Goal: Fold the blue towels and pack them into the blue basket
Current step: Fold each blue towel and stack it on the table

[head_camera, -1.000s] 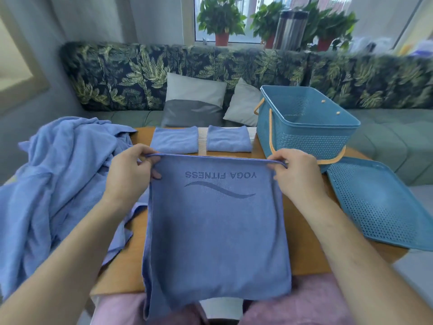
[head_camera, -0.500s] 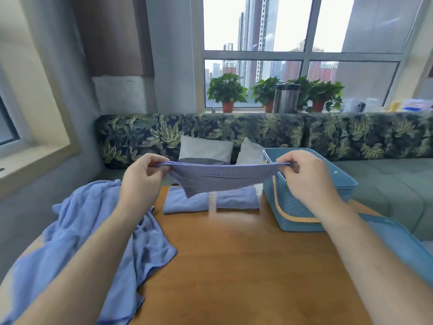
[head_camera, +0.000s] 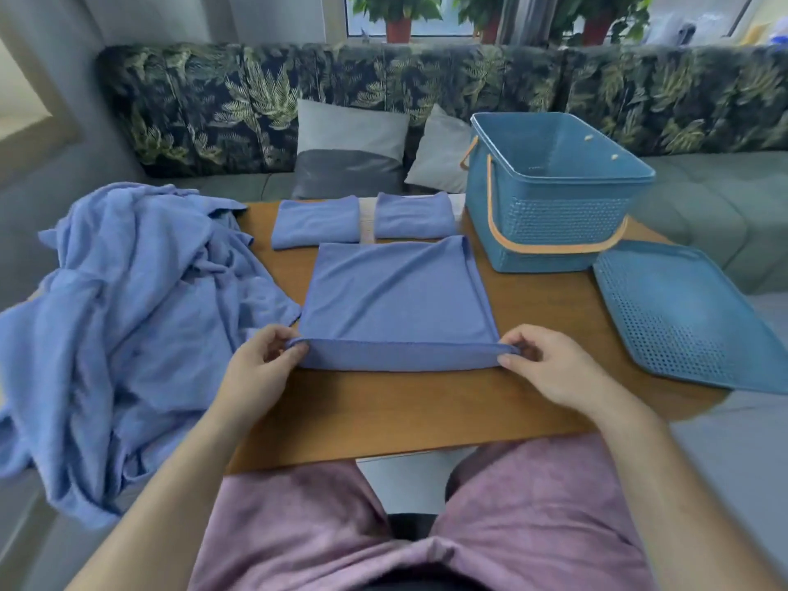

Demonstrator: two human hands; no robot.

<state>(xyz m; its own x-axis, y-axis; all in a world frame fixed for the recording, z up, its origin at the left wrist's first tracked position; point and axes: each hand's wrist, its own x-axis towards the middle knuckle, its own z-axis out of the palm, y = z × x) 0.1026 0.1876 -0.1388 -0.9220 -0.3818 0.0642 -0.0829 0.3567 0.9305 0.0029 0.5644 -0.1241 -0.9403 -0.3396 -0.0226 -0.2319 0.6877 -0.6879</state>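
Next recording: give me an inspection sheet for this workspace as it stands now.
Surface: wooden table, partly covered by towels.
Job's things: flat towel laid out in the middle; folded towels, two side by side behind it; towel pile unfolded at left; blue basket upright at right rear, no towel seen inside.
Clutter: perforated lid lying flat, reaching past the table's right edge.
Grippers: left hand and right hand each pinch a near corner of the flat towel.
Cables: nothing seen.
Surroundings: leaf-print sofa with cushions; potted plants behind.
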